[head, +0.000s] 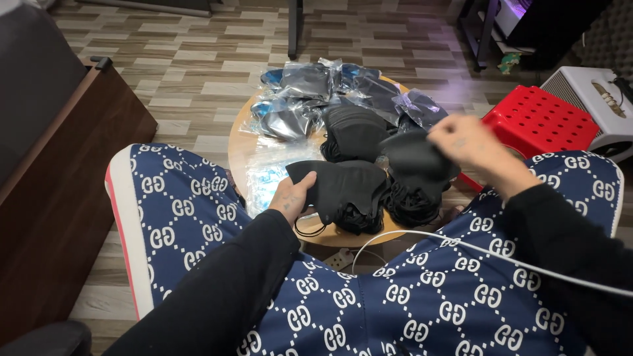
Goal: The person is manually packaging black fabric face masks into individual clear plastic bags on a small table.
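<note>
Masks first: our left hand (290, 196) pinches one black mask (343, 184) at its edge, lower centre of the frame, over the mask stack (356, 132) on the round table (239, 142). Our right hand (465, 140), centre right, is blurred; it grips a second mask (412, 157), fingers closed. We keep each mask flat and ear loops untangled. Bagged masks (310, 89) sit at upper centre.

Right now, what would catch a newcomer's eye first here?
Heaps of black face masks on a small round wooden table, with clear-bagged ones at its far side. The left hand grips one mask; the right hand lifts another. A red plastic stool stands at right.
</note>
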